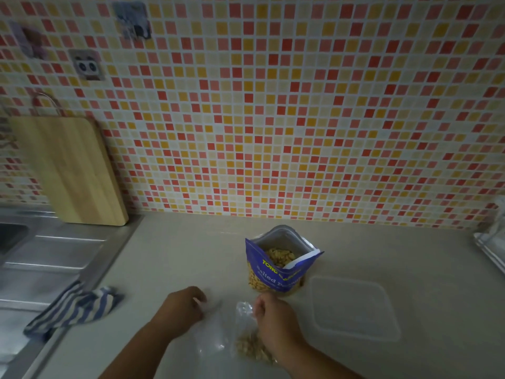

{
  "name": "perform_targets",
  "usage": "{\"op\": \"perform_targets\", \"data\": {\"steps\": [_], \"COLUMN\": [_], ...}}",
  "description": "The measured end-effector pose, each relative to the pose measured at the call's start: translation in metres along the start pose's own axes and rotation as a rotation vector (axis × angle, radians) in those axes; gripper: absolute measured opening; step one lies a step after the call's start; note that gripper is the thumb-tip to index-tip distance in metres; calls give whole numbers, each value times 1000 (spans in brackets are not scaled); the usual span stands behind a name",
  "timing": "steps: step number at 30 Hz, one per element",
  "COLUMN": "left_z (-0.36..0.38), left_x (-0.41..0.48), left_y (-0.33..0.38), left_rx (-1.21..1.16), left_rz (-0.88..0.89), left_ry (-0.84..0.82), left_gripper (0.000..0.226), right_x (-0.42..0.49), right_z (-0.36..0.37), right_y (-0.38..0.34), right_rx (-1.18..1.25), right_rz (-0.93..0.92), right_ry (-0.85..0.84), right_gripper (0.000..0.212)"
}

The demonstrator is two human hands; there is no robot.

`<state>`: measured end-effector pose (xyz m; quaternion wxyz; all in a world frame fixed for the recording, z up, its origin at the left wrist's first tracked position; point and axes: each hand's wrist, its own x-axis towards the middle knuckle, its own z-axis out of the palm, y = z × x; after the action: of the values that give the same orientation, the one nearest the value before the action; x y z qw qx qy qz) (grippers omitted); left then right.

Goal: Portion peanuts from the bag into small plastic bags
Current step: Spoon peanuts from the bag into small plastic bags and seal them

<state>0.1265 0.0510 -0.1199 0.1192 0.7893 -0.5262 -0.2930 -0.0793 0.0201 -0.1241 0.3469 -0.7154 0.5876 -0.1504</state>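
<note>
Gripped the neck of a filled small bag (250, 347) with right hand (273, 315), just near of the open peanut bag (274, 269). Pinched an empty small bag (214, 333) with left hand (185, 305). Seemingly between portions; next called for spreading its mouth.

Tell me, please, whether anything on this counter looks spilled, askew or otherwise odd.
Nothing looks spilled, and the peanut bag stands upright and open. Only the striped cloth looks untidy: it lies crumpled across the edge between the sink drainboard and the counter.
</note>
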Motion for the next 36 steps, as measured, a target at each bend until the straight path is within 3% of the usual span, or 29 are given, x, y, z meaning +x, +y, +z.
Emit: {"op": "perform_targets", "data": {"steps": [3,5,7,10,12,15,17,22,26,28,33,36], "left_z": [-14,-19,-23,-28,-32,-38,-38,-37,-32,-33,-41,-44], "left_x": [-5,-9,-15,-25,-34,-49,-56,-59,-59,-62,-64,-64], "left_y": [5,12,25,50,70,99,114,132,137,141,146,150], "left_rx": [-121,-220,-268,-244,-216,-167,-90,63,187,144,-64,-67], "left_rz": [9,26,60,171,239,329,371,488,655,685,631,694], "left_ry": [52,67,57,74,129,215,270,382,490,447,198,167], "left_gripper": [11,7,12,18,12,26,34,41,32,37,80,63], "right_x": [4,4,0,-16,-26,-36,-40,-40,-38,-38,-34,-30], "right_z": [0,-1,-4,-13,-26,-54,-71,-96,-112,-121,-139,-144], "right_y": [5,7,4,-11,-24,-41,-46,-49,-55,-58,-61,-61], "right_rx": [-94,-138,-250,-63,184,427,448,380,279,331,244,188], "right_rz": [-82,-110,-242,-363,-327,-271,-280,-226,-130,-92,-160,-234], "right_ry": [21,20,170,288,264,200,238,203,119,43,4,-2], "right_gripper": [12,21,27,35,44,11,23,8,14,23,28,23]}}
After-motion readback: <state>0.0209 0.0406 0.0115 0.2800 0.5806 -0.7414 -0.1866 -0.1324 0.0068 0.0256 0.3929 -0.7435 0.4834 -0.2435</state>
